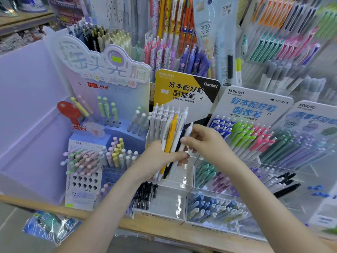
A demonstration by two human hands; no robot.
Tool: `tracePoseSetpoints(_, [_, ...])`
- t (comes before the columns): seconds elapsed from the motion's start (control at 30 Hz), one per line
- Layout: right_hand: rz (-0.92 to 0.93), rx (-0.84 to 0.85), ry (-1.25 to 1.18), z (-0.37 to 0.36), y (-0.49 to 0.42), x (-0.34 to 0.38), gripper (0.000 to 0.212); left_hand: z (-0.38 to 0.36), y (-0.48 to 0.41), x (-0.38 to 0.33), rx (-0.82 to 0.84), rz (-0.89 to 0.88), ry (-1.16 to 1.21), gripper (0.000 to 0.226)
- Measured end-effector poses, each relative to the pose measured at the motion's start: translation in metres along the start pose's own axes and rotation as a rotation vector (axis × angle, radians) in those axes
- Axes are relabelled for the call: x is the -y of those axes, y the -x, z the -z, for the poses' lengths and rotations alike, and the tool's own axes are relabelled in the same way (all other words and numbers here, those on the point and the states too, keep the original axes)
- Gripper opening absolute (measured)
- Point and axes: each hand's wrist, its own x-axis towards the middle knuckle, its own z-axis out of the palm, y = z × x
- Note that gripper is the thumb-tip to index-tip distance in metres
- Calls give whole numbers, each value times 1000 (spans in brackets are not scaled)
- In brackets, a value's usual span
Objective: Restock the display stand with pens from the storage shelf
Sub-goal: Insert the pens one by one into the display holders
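Before the stand (182, 84), light, stiff, likely slick pens (172, 133) are gripped mid-barrel by the left hand (161, 158), one white pen (189, 129) being pinched by the right hand (206, 142).

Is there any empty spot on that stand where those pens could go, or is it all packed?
Yes. The clear compartment just below the left hand and its pen bundle looks bare, as does the bin space right of the black pens. The heart-shaped holes in the lollipop stand are open too. The coloured tiers to the right are packed.
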Motion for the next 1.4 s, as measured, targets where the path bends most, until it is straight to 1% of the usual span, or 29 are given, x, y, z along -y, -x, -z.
tracePoseSetpoints(0.07, [-25, -24, -188, 10, -2, -2, 4, 5, -2, 2, -39, 4, 100, 11])
tracePoseSetpoints(0.13, [-46, -101, -373, 20, -6, -4, 8, 13, -4, 5, -118, 8, 231, 12])
tracePoseSetpoints(0.2, [-45, -188, -425, 27, -11, -6, 10, 21, -3, 7, -188, 20, 305, 14])
tracePoseSetpoints(0.27, [-17, -268, -330, 28, -20, -9, 12, 29, -1, 10, -205, 39, 336, 15])
tracePoseSetpoints(0.33, [29, -330, -165, 23, -29, -13, 12, 34, 3, 12, -193, 63, 334, 16])
tracePoseSetpoints(0.43, [99, -328, 87, 8, -41, -21, 5, 35, 8, 16, -165, 93, 309, 15])
tracePoseSetpoints(0.5, [125, -300, 158, 1, -47, -25, 7, 36, 11, 18, -140, 103, 303, 15])
tracePoseSetpoints(0.73, [186, -180, 245, -20, -61, -26, 17, 40, 17, 25, -119, 113, 299, 14])
tracePoseSetpoints(0.87, [186, -152, 266, -22, -66, -33, 11, 41, 21, 28, -96, 116, 311, 15])
tracePoseSetpoints(0.93, [158, -140, 294, -22, -65, -37, 13, 41, 22, 30, -79, 111, 318, 15])
tracePoseSetpoints(1.0, [131, -157, 318, -23, -61, -36, 17, 39, 23, 31, -68, 109, 339, 15])
tracePoseSetpoints(1.07, [129, -234, 343, -24, -51, -30, 23, 37, 25, 33, -54, 115, 355, 15])
tracePoseSetpoints(1.13, [149, -302, 245, -27, -32, -20, 25, 35, 26, 36, -36, 120, 346, 15])
tracePoseSetpoints(1.17, [141, -273, 184, -30, -21, -14, 25, 33, 27, 38, -23, 123, 336, 14])
tracePoseSetpoints(1.2, [120, -188, 151, -34, -10, -9, 25, 31, 27, 39, -4, 125, 319, 13])
tracePoseSetpoints(1.27, [55, 51, 120, -44, 3, -7, 18, 26, 29, 40, 48, 120, 252, 13])
tracePoseSetpoints(1.3, [26, 123, 67, -48, 7, -9, 17, 23, 29, 40, 72, 116, 221, 14])
tracePoseSetpoints(1.37, [-7, 170, -83, -49, 11, -15, 25, 19, 30, 41, 101, 115, 199, 16])
tracePoseSetpoints(1.4, [-17, 175, -137, -46, 13, -18, 24, 18, 31, 42, 110, 115, 199, 17])
